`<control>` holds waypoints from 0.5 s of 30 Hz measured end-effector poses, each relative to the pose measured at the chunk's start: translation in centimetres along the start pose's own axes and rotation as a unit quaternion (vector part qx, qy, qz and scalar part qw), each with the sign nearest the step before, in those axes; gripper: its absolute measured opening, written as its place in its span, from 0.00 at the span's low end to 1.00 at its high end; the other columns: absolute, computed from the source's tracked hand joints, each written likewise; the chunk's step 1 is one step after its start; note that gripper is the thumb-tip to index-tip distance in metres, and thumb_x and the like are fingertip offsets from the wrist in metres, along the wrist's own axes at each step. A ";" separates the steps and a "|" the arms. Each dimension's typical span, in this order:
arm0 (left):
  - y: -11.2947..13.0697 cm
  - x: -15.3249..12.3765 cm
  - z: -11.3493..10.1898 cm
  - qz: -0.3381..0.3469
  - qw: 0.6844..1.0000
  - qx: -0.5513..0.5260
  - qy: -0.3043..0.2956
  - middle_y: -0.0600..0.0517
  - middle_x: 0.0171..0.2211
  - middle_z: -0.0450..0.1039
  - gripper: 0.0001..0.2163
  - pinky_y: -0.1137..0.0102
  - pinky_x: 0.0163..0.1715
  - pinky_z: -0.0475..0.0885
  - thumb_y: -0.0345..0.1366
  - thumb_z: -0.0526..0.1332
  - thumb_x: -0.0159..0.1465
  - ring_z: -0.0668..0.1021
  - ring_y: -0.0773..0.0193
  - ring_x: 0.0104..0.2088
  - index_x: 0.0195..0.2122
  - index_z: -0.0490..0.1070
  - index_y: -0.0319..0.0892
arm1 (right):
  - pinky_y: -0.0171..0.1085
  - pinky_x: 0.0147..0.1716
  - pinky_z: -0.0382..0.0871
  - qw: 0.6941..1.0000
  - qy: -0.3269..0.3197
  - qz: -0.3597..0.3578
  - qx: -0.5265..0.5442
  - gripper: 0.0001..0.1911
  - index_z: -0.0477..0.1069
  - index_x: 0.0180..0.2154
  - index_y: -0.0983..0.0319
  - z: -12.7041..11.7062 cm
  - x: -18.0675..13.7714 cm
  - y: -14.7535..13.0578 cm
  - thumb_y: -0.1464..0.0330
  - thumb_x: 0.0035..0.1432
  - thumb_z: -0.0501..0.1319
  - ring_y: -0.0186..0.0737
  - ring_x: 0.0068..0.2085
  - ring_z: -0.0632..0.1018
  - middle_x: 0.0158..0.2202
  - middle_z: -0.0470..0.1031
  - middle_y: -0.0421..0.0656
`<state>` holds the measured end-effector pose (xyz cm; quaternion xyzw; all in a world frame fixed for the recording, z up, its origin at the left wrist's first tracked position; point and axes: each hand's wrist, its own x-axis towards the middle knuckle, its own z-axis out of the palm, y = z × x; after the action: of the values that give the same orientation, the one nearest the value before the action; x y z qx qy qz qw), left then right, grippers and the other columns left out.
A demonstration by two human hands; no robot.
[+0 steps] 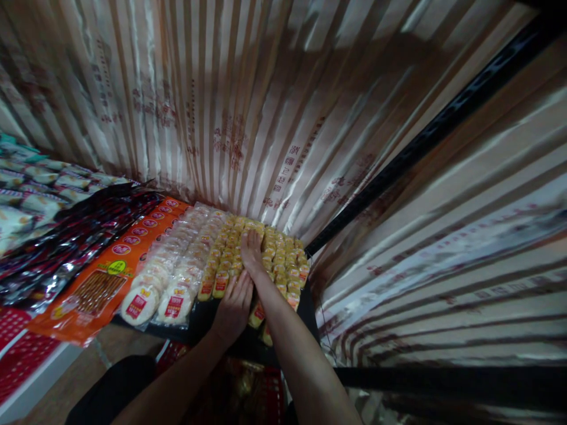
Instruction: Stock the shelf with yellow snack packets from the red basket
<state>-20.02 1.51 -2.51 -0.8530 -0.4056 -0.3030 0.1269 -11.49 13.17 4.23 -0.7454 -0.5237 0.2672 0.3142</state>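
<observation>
Rows of small yellow snack packets (286, 260) with red labels lie on a black shelf (186, 333). My right hand (252, 251) lies flat with fingers stretched over the far part of these rows. Nearer to me, my left hand (234, 307) rests with straight fingers against the front packets of a middle row, just beside my right wrist. Neither hand is wrapped round a packet. Whatever lies directly beneath the palms is hidden. Left of the yellow packets are two rows of clear-wrapped round white rice crackers (175, 304) with red labels.
Orange bags of stick snacks (100, 289) lie left of the crackers, then dark shiny packets (66, 254) and white packets (39, 183). A pleated printed sheet (248, 106) hangs behind. A black metal post (425, 130) slants up at right. Red dotted packaging (18, 330) shows lower left.
</observation>
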 end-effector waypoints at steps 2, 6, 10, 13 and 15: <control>0.0 0.0 -0.1 0.004 1.000 -0.003 -0.006 0.43 0.59 0.61 0.20 0.59 0.62 0.52 0.31 0.46 0.64 0.59 0.57 0.62 0.56 0.64 0.33 | 0.39 0.64 0.31 1.000 0.008 -0.011 0.020 0.38 0.43 0.64 0.72 -0.7 -0.1 -0.3 0.53 0.62 0.34 0.39 0.67 0.40 0.67 0.40 0.49; -0.2 0.0 -0.4 0.022 1.000 -0.019 0.003 0.42 0.61 0.58 0.22 0.58 0.63 0.51 0.28 0.45 0.63 0.57 0.57 0.63 0.57 0.61 0.32 | 0.41 0.63 0.43 0.988 0.112 -0.110 0.003 0.33 0.50 0.62 0.67 -3.8 -3.1 0.2 0.55 0.63 0.40 0.37 0.65 0.50 0.65 0.49 0.48; -0.3 -0.1 -0.6 0.028 0.999 -0.027 0.022 0.42 0.62 0.56 0.22 0.57 0.62 0.51 0.26 0.44 0.63 0.55 0.55 0.64 0.58 0.60 0.31 | 0.42 0.55 0.59 0.957 0.227 -0.153 -0.098 0.23 0.68 0.50 0.63 -5.9 -9.9 3.2 0.58 0.62 0.47 0.42 0.54 0.67 0.51 0.70 0.49; -0.4 -0.2 -0.7 0.026 0.999 -0.029 0.031 0.41 0.62 0.55 0.21 0.57 0.63 0.51 0.28 0.45 0.65 0.55 0.55 0.64 0.58 0.59 0.31 | 0.41 0.50 0.63 0.945 0.242 -0.131 -0.178 0.21 0.70 0.49 0.62 -5.7 -14.9 5.9 0.58 0.60 0.52 0.43 0.48 0.70 0.45 0.73 0.49; -0.5 -0.2 -0.8 0.024 0.998 -0.035 0.038 0.41 0.61 0.56 0.21 0.56 0.63 0.50 0.28 0.45 0.65 0.56 0.55 0.64 0.58 0.59 0.31 | 0.39 0.49 0.63 0.937 0.238 -0.132 -0.219 0.19 0.70 0.48 0.62 -5.2 -17.0 7.1 0.59 0.60 0.53 0.43 0.48 0.69 0.45 0.73 0.48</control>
<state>-20.82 1.32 -2.03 -0.8543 -0.3691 -0.3458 0.1198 -8.57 -5.73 3.51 -0.7616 -0.5728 -0.0836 0.2915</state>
